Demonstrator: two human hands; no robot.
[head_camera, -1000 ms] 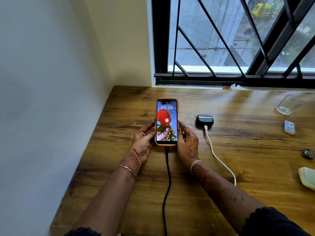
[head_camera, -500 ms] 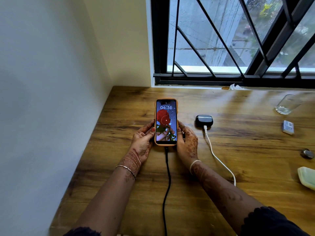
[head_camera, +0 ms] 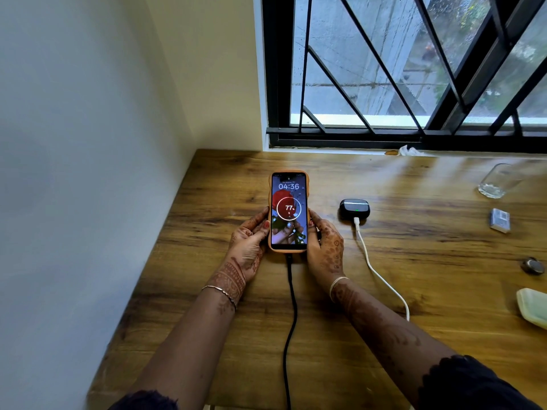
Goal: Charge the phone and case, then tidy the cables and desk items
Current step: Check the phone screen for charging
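A phone [head_camera: 288,211] in an orange cover lies screen-up on the wooden desk [head_camera: 414,255], its lit screen showing 04:36 and a ring with 77. A black cable [head_camera: 291,309] is plugged into its bottom edge and runs toward me. My left hand [head_camera: 248,244] grips the phone's left side and my right hand [head_camera: 324,247] grips its right side. To the right sits a black earbud case [head_camera: 354,209] with a small green light, a white cable [head_camera: 379,273] plugged into it.
A wall borders the desk on the left and a barred window [head_camera: 414,84] stands behind it. At the right lie a tipped glass [head_camera: 497,180], a small white box [head_camera: 500,220], a round metal object [head_camera: 532,266] and a pale green dish [head_camera: 532,309].
The phone's screen now shows a charging ring with 77 over the wallpaper. Both hands stay on the phone's sides.
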